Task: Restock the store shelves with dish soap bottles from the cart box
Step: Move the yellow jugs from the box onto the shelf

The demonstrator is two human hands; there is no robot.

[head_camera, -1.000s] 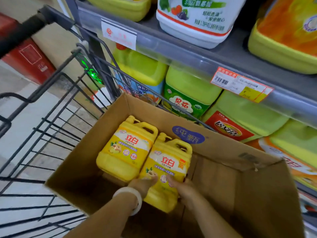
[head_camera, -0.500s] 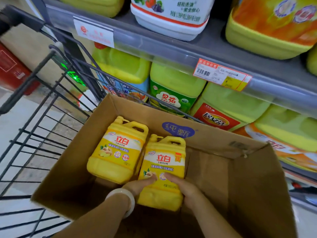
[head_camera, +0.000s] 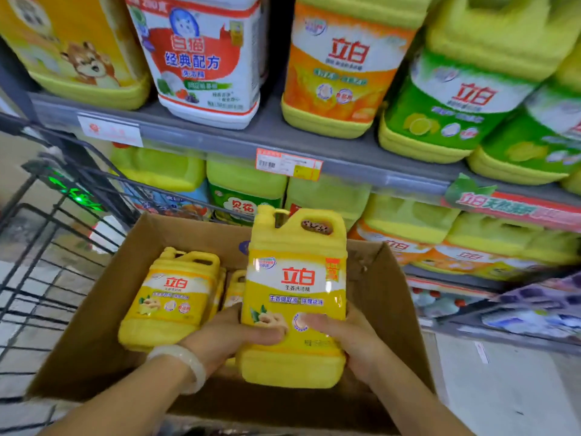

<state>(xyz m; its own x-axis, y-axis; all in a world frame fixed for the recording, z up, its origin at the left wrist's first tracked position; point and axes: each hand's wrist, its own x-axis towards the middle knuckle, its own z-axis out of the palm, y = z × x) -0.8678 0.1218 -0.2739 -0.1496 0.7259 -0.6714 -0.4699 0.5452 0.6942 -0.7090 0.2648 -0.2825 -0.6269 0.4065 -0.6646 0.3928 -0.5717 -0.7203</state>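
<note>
A yellow dish soap bottle (head_camera: 295, 287) with a red logo is held upright above the cardboard box (head_camera: 91, 313). My left hand (head_camera: 229, 335) grips its lower left side and my right hand (head_camera: 349, 338) its lower right side. Another yellow bottle (head_camera: 171, 297) lies in the box to the left. A further one (head_camera: 234, 291) is mostly hidden behind the lifted bottle. The box sits in a black wire cart (head_camera: 47, 247).
The grey shelf (head_camera: 270, 130) ahead carries large bottles: white (head_camera: 204, 58), orange (head_camera: 342, 67) and green (head_camera: 452, 102). A lower shelf holds green and orange bottles (head_camera: 245, 190). A price tag (head_camera: 287, 163) hangs on the shelf edge. Floor lies at the right.
Both hands have lifted the right-hand bottle up out of the box to an upright position. The view has tilted upward, showing more of the upper shelf.
</note>
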